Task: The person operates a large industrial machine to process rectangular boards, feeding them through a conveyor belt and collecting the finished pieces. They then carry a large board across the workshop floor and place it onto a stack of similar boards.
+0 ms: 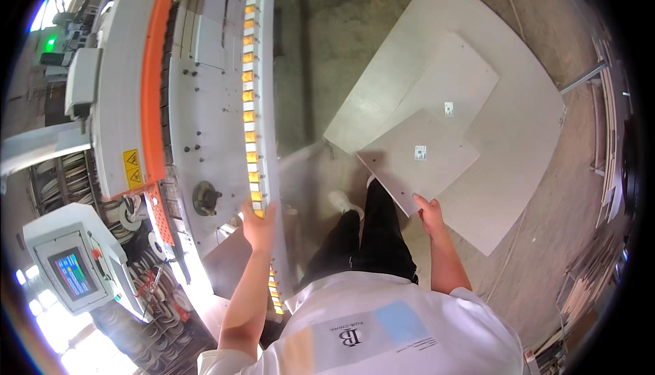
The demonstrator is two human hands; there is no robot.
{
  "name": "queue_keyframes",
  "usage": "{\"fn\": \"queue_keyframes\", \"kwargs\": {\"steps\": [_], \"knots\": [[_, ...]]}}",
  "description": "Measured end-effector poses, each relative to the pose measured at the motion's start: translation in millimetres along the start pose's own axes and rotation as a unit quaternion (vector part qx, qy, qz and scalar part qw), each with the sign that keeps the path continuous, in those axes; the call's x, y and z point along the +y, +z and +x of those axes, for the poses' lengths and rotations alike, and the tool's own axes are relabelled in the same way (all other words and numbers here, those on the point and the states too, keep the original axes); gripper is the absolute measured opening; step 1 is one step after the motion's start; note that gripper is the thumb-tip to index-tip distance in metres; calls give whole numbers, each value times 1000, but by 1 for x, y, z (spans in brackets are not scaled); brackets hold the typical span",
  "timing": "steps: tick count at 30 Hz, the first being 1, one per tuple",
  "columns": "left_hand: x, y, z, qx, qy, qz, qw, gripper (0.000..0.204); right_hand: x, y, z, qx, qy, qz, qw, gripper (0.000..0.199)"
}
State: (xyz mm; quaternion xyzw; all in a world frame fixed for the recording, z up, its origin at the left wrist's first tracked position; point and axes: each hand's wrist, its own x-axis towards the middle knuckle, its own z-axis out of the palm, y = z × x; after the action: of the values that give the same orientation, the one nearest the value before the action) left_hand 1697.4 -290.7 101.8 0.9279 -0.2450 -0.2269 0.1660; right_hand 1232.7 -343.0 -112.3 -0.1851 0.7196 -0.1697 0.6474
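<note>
My right hand (pixel 428 215) pinches the near edge of a flat grey panel (pixel 409 136), thumb on top and the other fingers mostly hidden. This panel bears a small white label (pixel 420 153) and overlaps a second labelled grey panel (pixel 464 75). Both lie on a large grey board (pixel 525 123) with a curved far side. My left hand (pixel 259 228) is closed around a long machine rail (pixel 250 116) of yellow and white rollers, its fingers on one side and its thumb on the other. A brownish flat piece (pixel 235 259) shows beside my left forearm, partly hidden by it.
A long machine with an orange-edged cover (pixel 155 75) stands at my left, with a control screen (pixel 71 273) and a round dark knob (pixel 205 198). Metal bars (pixel 583 78) stick out beyond the board. Stacked sheets (pixel 593 273) stand at the far right. My shoes are on the concrete floor (pixel 307 68).
</note>
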Motion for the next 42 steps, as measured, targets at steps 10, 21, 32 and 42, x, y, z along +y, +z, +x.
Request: {"fn": "queue_keyframes", "kwargs": {"steps": [10,21,32,42], "knots": [[26,-17,-108,-323,71,-354,875,59,-79,100,-185,-266,-161,166,936,51],[-95,-60,-112,-353,3,-692,630,40,-92,204,-243,-477,-214,-333,785,32],[-300,-79,-124,-175,-101,-775,599,43,-73,176,-203,-312,-197,-380,848,30],[-292,-95,-89,43,-286,-812,507,81,-46,115,-159,-262,-172,-448,837,35]]}}
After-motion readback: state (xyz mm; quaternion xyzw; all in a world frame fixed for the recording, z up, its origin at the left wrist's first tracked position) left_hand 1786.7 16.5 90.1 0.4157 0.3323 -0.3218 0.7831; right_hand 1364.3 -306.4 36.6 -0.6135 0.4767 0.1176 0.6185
